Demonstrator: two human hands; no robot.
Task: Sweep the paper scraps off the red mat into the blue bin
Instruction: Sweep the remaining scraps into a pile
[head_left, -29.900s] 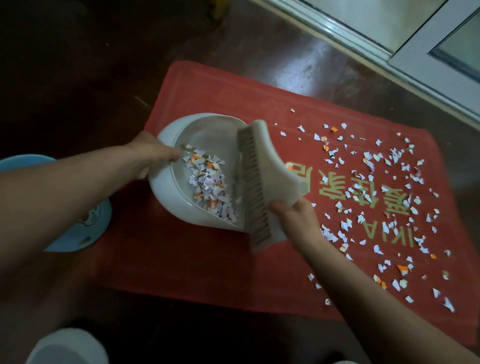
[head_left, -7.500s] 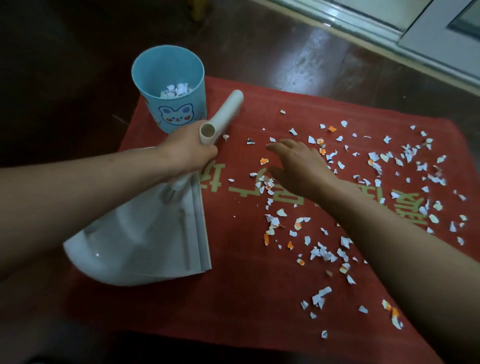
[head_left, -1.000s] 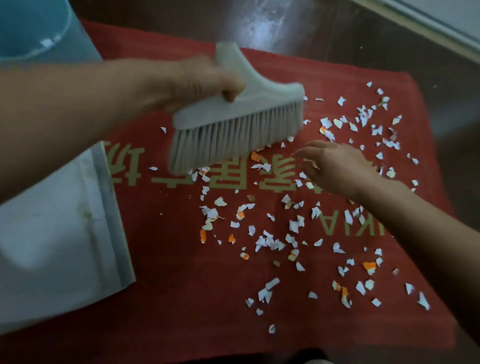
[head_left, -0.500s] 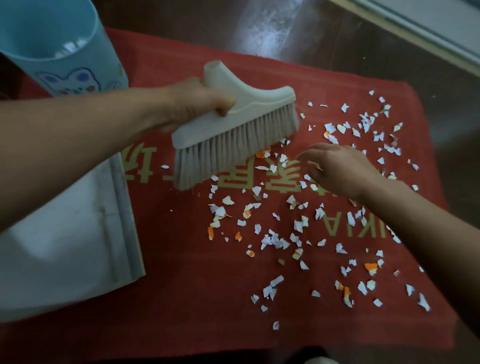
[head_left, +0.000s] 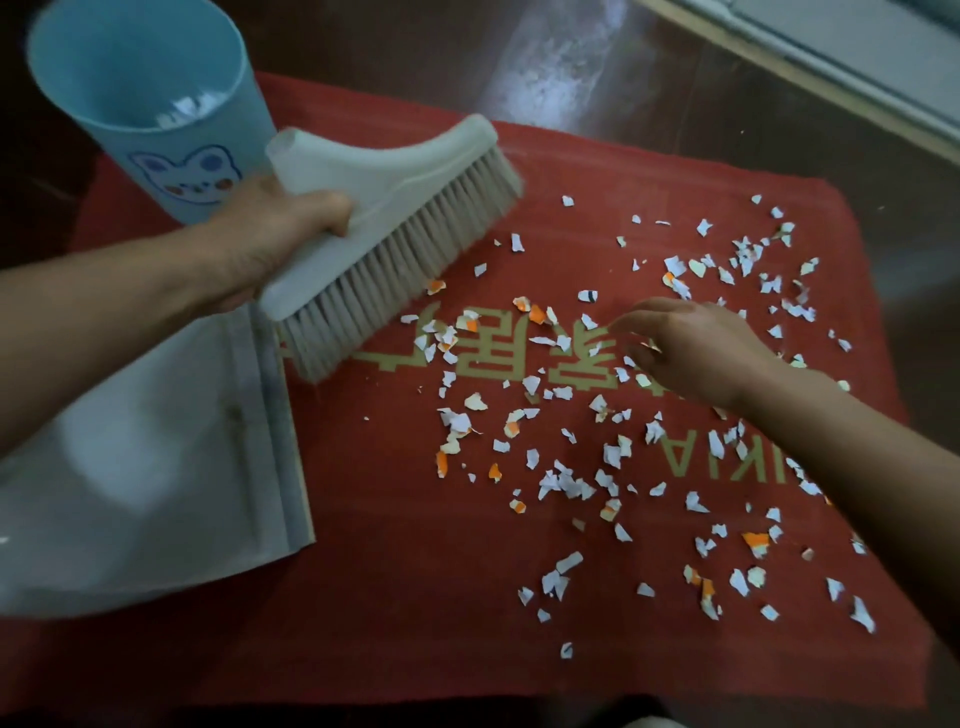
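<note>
Several white and orange paper scraps lie scattered over the middle and right of the red mat. My left hand grips the back of a white hand brush, held tilted with its bristles just above the mat's left part. A white dustpan lies flat at the left, its lip facing the scraps. My right hand hovers low over the scraps with fingers spread and relaxed, holding nothing. The blue bin stands at the mat's far left corner with scraps inside.
Dark wooden floor surrounds the mat. A pale door sill runs across the top right corner.
My left hand has drawn the brush left and toward the dustpan, its bristles now near the pan's lip. My right hand stays over the scraps. The view has shifted, showing more of the bin.
</note>
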